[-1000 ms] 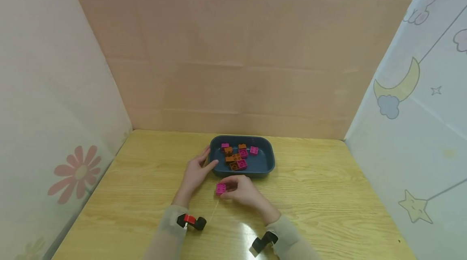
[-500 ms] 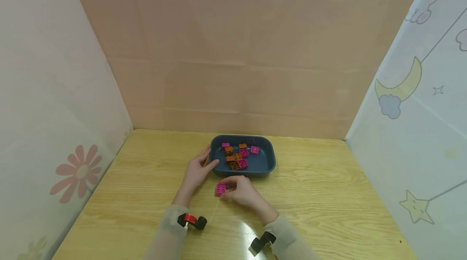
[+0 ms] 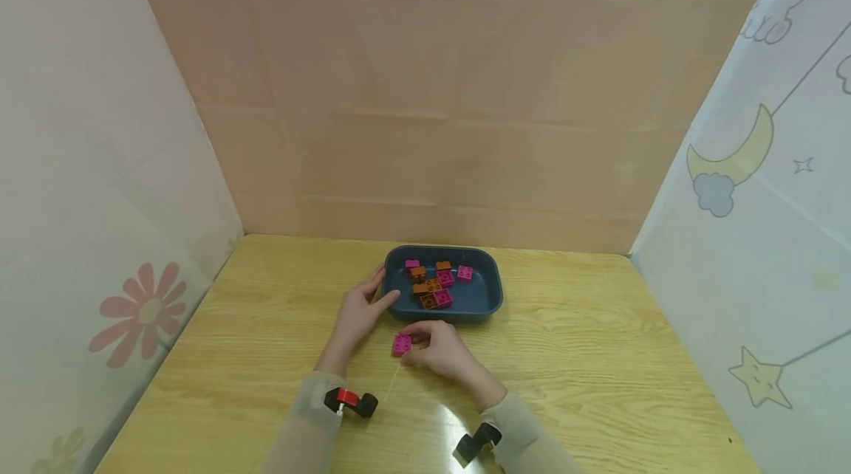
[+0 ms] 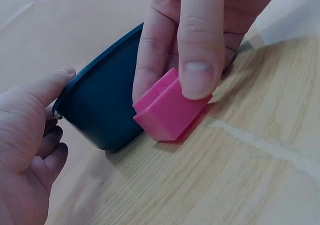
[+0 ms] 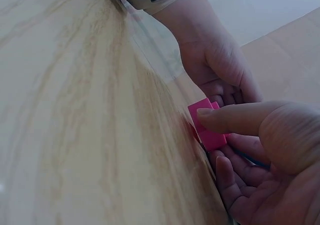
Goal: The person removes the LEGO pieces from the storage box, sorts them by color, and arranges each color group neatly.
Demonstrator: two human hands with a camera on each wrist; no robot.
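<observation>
A dark blue tray (image 3: 475,303) stands at the back middle of the table with several pink and orange toy building bricks (image 3: 433,286) inside. My left hand (image 3: 355,315) holds the tray's left end; its thumb lies on the rim at the near corner, the other fingers along the outside. In front of the tray, my right hand (image 3: 444,350) pinches a pink toy building brick (image 3: 402,345) between thumb and fingers. The left wrist view shows this pink brick (image 4: 172,112) tilted, low over or touching the wood; I cannot tell which.
The wooden table (image 3: 585,356) reaches back to a brown paper wall (image 3: 439,105). Patterned white sheets close off the left and right sides. A thin pale strip (image 3: 392,384) lies on the table just below the pink brick. Both wrists wear small black cameras.
The whole head view has shifted very slightly. Both hands, the tray and the pink brick keep their places.
</observation>
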